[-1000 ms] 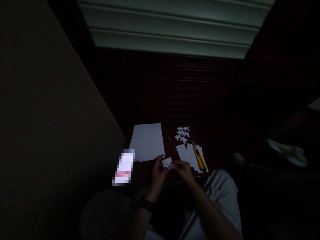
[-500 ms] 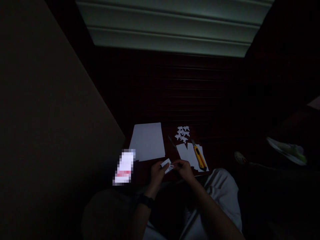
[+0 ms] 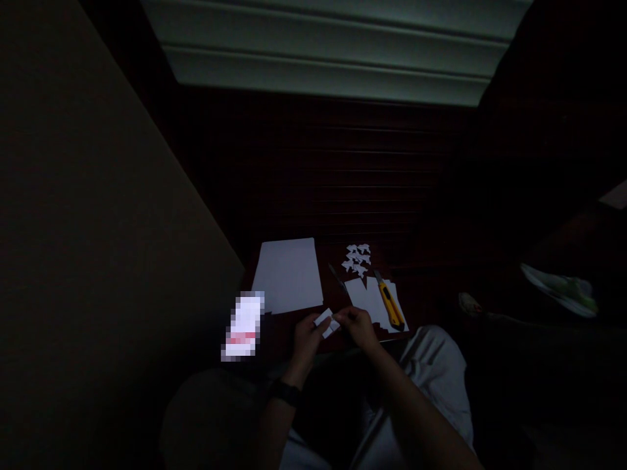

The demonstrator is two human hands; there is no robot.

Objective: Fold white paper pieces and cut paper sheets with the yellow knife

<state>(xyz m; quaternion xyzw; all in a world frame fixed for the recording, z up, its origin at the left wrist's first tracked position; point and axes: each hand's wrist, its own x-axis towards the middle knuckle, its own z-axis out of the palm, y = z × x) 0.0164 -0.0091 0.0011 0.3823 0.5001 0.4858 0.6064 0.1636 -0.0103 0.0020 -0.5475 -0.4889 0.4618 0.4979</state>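
Between my hands is a small folded piece of white paper (image 3: 333,327). My left hand (image 3: 306,339) grips its left side, thumb on top. At its right edge, the fingers of my right hand (image 3: 360,328) are pinched together on the paper; the fingertips are small and dim. Just beyond my right hand lie cut white paper sheets (image 3: 359,297) with a yellow utility knife (image 3: 390,305) on top. Several small cut or folded white paper shapes (image 3: 357,258) are grouped at the back right of the dark table.
A stack of white paper (image 3: 288,274) covers the table's left part. A thin dark tool (image 3: 337,277), its kind unclear, lies beside it. A bright blurred-out rectangle (image 3: 243,326) is at the left edge. A person's shoe (image 3: 559,289) shows at right.
My right hand's fingers have moved slightly left, closing in on the paper's right edge. My left hand keeps its hold. The whole view has shifted slightly.
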